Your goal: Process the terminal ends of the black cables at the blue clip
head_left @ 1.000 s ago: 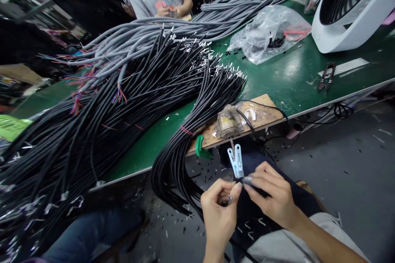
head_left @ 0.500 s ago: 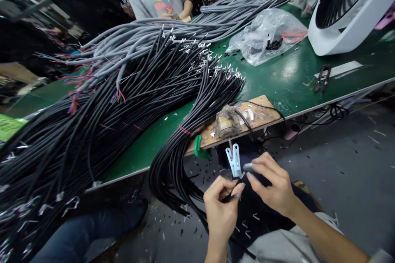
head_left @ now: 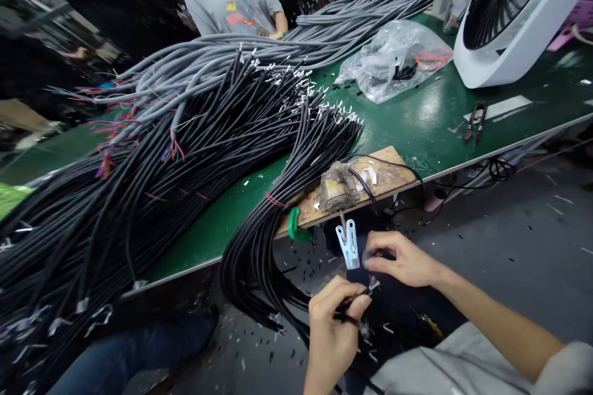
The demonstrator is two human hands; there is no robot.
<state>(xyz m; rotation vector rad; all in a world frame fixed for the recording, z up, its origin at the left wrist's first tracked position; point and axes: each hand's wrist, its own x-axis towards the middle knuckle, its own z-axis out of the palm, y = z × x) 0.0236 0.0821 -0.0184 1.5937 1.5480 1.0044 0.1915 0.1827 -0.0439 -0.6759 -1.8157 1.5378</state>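
Note:
My left hand (head_left: 334, 324) is closed around a black cable (head_left: 348, 303), its frayed whitish end poking out past the thumb. A second dark piece with a pale, blurred tip shows just below that thumb. Thumb and fingers of my right hand (head_left: 402, 259) are curled together right beside a light blue clothespin (head_left: 348, 245); whatever is between the fingertips is too blurred to name. The clothespin hangs from the shaft of a small plastic-wrapped motor (head_left: 337, 188), jaws pointing down towards my hands.
The motor sits on a wooden board (head_left: 393, 160), with a green clamp (head_left: 296, 225) at the table edge. Bundled black cables (head_left: 241, 154) and grey cables (head_left: 199, 52) cover the left. Snips (head_left: 475, 121), a plastic bag (head_left: 384, 62) and a white fan (head_left: 500, 55) lie right. A person stands opposite.
My right hand has drawn away from my left and curled in beside the clothespin. The cable end in my left hand now shows beyond the thumb. The whole view has shifted slightly.

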